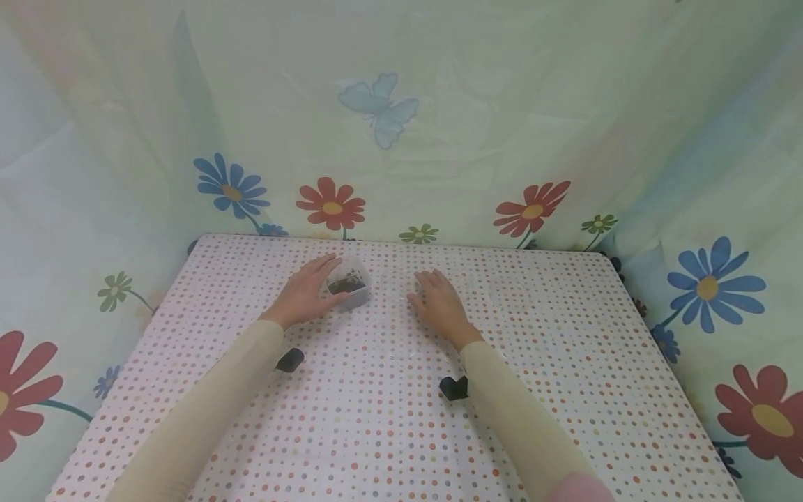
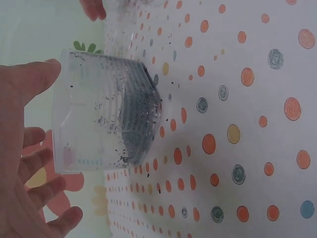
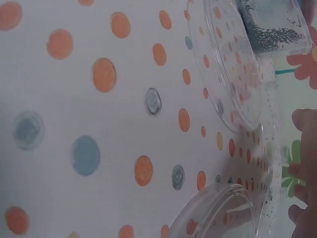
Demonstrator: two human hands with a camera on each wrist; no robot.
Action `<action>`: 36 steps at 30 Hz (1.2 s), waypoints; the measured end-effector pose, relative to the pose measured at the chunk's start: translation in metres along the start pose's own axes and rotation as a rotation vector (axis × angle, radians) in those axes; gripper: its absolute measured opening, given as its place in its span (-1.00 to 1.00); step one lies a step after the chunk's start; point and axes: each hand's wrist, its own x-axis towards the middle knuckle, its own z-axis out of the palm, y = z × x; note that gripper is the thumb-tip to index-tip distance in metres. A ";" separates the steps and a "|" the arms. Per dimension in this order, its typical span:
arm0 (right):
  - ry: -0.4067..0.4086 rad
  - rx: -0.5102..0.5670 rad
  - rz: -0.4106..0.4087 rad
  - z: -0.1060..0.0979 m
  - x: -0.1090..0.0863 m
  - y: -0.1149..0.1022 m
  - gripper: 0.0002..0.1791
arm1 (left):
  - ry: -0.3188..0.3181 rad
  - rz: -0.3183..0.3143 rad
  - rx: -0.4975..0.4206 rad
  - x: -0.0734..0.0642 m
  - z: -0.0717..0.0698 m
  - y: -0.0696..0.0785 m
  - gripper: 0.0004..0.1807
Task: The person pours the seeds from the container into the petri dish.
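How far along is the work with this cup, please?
Looks done: dark granules are in the clear cup. In hand: the left hand is spread at the cup; the right hand holds nothing visible. Possibly left: the clear round pieces, through which the spotted tablecloth shows.

Clear container (image 2: pixel 86 124), dark grey granules (image 2: pixel 138 111) — white tablecloth (image 1: pixel 376 432), multicolour-dotted.
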 end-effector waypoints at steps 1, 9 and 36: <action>-0.001 -0.006 0.000 0.000 0.001 0.001 -0.37 | -0.001 -0.001 0.001 0.000 0.000 0.000 -0.15; -0.009 -0.024 0.002 0.005 0.007 0.006 -0.36 | -0.015 -0.016 0.003 0.003 0.005 -0.004 -0.13; -0.049 -0.023 0.002 0.007 0.014 0.010 -0.30 | -0.102 -0.119 -0.111 0.008 0.008 -0.002 0.00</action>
